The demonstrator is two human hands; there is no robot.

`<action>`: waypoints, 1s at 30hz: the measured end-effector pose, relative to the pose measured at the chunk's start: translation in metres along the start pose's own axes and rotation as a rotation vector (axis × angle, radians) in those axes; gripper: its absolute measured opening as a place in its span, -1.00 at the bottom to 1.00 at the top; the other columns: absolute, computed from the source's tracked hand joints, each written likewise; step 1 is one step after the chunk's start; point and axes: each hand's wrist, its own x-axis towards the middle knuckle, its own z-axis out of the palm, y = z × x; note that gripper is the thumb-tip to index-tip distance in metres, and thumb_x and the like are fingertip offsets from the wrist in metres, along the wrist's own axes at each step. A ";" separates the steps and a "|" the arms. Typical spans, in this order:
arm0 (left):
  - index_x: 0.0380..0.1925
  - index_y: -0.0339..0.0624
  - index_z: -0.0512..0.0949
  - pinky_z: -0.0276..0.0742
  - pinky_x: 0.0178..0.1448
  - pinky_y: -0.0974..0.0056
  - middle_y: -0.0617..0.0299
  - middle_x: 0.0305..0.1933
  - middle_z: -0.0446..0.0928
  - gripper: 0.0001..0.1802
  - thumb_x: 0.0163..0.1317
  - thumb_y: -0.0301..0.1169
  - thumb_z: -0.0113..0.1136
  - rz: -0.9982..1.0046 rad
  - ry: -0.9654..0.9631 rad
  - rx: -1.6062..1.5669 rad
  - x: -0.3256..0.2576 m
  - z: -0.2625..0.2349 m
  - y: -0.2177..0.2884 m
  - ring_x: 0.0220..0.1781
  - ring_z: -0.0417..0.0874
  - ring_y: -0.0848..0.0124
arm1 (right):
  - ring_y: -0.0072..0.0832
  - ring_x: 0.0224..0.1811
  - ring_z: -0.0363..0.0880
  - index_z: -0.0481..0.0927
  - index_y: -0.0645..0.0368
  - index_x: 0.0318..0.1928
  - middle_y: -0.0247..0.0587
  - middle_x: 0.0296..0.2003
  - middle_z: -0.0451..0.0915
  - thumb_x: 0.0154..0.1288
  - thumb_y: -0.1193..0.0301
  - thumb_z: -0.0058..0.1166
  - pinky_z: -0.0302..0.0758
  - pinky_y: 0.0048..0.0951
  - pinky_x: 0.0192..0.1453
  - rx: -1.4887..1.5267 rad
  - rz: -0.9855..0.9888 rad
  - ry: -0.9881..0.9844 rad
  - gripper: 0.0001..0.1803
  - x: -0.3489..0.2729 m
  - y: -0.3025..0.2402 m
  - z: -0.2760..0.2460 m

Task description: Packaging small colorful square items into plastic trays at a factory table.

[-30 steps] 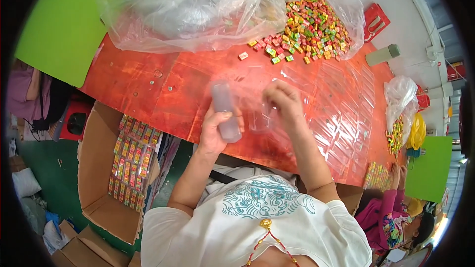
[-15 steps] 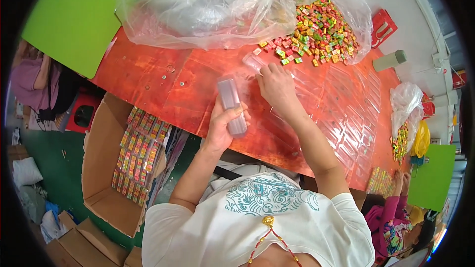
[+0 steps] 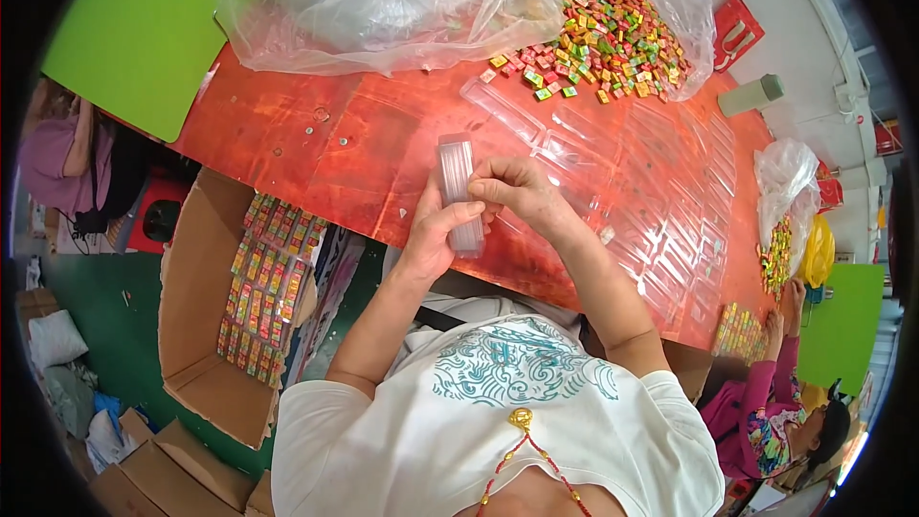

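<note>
My left hand [image 3: 431, 232] is wrapped around a stack of narrow clear plastic trays [image 3: 458, 170], held up above the front edge of the red table. My right hand [image 3: 518, 190] is at the right side of this stack, thumb and forefinger pinched on the edge of a tray. Beyond my right hand, a single clear tray [image 3: 491, 107] lies flat on the table. Several more empty clear trays [image 3: 661, 215] are laid in rows to the right. Behind them is a heap of small, brightly wrapped blocks [image 3: 622, 38], red, yellow and green.
A large clear plastic bag [image 3: 392, 14] covers the back of the red table [image 3: 278, 139]. A cardboard box [image 3: 196, 297] with filled trays stands at lower left. A grey-green bottle [image 3: 751, 96] lies at the right. A co-worker's hands [image 3: 780, 325] are beside filled trays at far right.
My right hand has let go of the tray at the near side of the heap and come back to the stack. That tray now lies on the table. My left hand still grips the stack.
</note>
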 end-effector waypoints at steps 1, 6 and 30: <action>0.18 -0.15 0.25 0.61 -0.13 0.26 0.15 -0.11 0.49 -0.37 0.06 -0.48 0.21 -0.004 -0.002 -0.016 -0.001 0.000 0.000 -0.21 0.62 0.35 | -0.65 -0.55 0.46 0.57 0.26 -0.36 -0.38 -0.53 0.52 0.36 0.43 0.09 0.42 -0.58 -0.48 0.015 -0.005 -0.011 -0.84 -0.001 0.001 0.000; 0.09 -0.21 0.33 0.64 -0.19 0.22 0.11 -0.19 0.53 -0.46 0.06 -0.43 0.18 -0.014 0.009 0.001 -0.006 -0.009 0.001 -0.27 0.64 0.29 | -0.61 -0.51 0.48 0.58 0.25 -0.36 -0.38 -0.54 0.53 0.32 0.40 0.13 0.44 -0.51 -0.44 0.025 0.010 0.075 -0.84 -0.002 0.003 0.001; 0.17 -0.13 0.26 0.55 -0.11 0.31 0.18 -0.09 0.45 -0.37 0.04 -0.48 0.19 0.069 0.070 0.074 -0.015 -0.004 0.002 -0.19 0.57 0.41 | -0.64 -0.58 0.48 0.59 0.27 -0.33 -0.33 -0.56 0.53 0.31 0.42 0.15 0.42 -0.59 -0.52 -0.097 -0.063 0.039 -0.84 0.000 0.008 0.021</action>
